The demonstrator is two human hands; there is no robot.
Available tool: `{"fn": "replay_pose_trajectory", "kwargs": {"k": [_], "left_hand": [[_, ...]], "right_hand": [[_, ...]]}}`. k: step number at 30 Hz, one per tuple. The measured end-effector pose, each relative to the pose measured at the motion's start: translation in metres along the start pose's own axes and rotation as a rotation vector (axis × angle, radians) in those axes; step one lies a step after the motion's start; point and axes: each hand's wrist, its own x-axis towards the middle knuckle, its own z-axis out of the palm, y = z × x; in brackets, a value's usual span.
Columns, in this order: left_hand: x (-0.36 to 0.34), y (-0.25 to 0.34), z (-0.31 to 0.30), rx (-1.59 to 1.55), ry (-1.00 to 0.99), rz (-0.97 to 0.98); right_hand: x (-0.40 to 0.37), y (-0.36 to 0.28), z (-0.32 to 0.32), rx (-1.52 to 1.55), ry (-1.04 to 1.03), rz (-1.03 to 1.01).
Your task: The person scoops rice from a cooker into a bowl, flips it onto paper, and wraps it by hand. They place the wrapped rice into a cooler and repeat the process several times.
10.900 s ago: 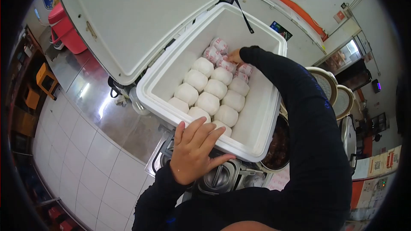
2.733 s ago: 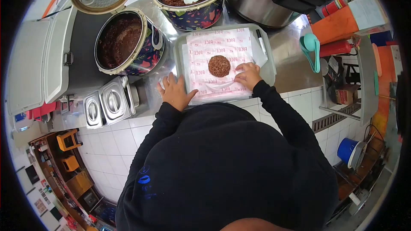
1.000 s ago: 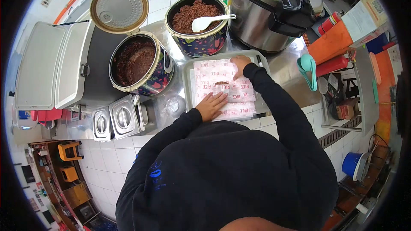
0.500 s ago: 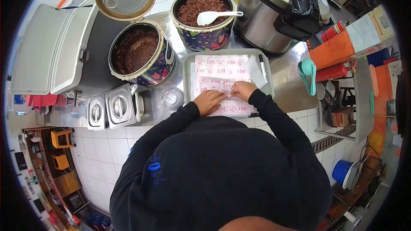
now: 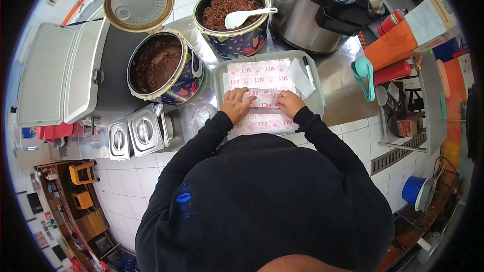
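Note:
A strip of white wrapping paper (image 5: 263, 99) printed with red letters lies folded across a stack of the same printed sheets (image 5: 257, 73). My left hand (image 5: 235, 106) grips its left end, thumb toward the middle and fingers along the upper edge. At the other end, my right hand (image 5: 291, 104) pinches the fold with bent fingers. Whether anything is inside the fold cannot be seen. Under the sheets is a grey-green tray (image 5: 320, 95). Beside the stack, on the right of the tray, are a plain white paper piece (image 5: 301, 78) and a marker (image 5: 308, 68).
Two open flowered pots, one (image 5: 174, 83) at left and one (image 5: 234, 44) behind the tray, contain reddish-brown rice. A white rice paddle (image 5: 247, 16) rests in the rear one. Around them are a large steel cooker (image 5: 302, 15), lidded steel pans (image 5: 146, 130) and a teal scoop (image 5: 364, 73).
My left hand has moved up and left, to the left end of the fold. The hands are farther apart, and the paper between them now lies as a flatter, straighter strip. The view has shifted slightly.

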Motion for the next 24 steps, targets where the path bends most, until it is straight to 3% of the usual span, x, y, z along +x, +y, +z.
{"fn": "replay_pose_trajectory", "kwargs": {"k": [6,12,15,16,19,22,24], "left_hand": [[-0.020,-0.027,0.031,-0.165,-0.355,0.001],[-0.025,-0.019,0.047,-0.478,-0.178,-0.124],[-0.020,-0.030,0.057,-0.473,-0.336,-0.072],[-0.018,-0.035,0.062,-0.466,-0.307,-0.016],[-0.018,-0.043,0.062,-0.561,-0.340,-0.208],[-0.002,-0.042,0.059,-0.554,-0.465,-0.661],[0.008,-0.042,0.062,-0.429,-0.406,-0.762]], "right_hand": [[-0.007,0.012,0.008,0.025,-0.002,-0.026],[-0.002,-0.008,0.012,0.075,0.024,-0.095],[0.008,0.008,0.024,0.049,-0.085,-0.117],[0.013,0.013,0.027,0.030,-0.134,-0.105],[0.021,0.018,0.023,0.077,-0.219,0.071],[0.035,0.012,0.011,0.274,-0.143,0.385],[0.048,0.012,0.014,0.143,-0.052,0.303]]}}
